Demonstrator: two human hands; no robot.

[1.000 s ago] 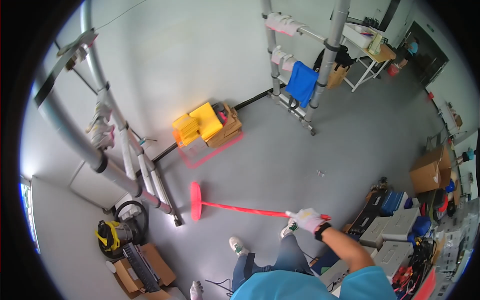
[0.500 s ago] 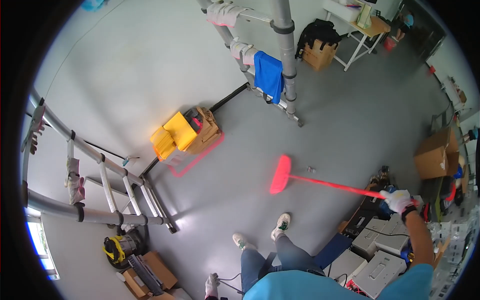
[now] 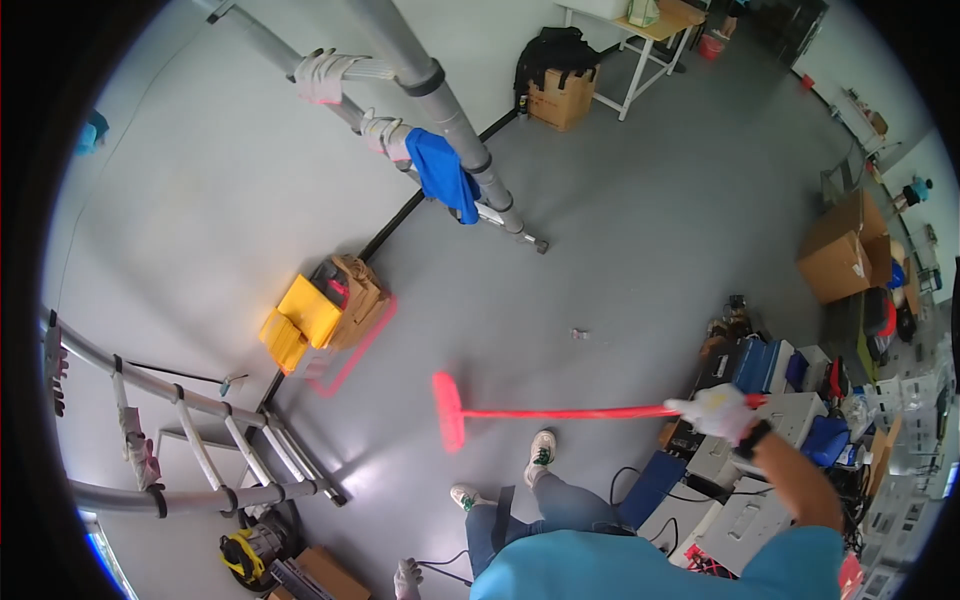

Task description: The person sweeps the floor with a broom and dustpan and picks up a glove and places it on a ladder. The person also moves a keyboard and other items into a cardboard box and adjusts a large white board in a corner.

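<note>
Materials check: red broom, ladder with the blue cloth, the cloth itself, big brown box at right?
Red broom: probably plastic or coated handle, evenly red; head too blurred to tell.
Ladder: likely aluminium, dull silver-grey tubes with dark collars.
Blue cloth: fabric, matte, hanging limply.
Brown box: likely cardboard, matte tan with folded flaps.

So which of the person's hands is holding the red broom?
The right hand, with the black band at its wrist: it grips the red broom by its handle. The left hand is near the picture's lower edge, away from the broom.
</note>
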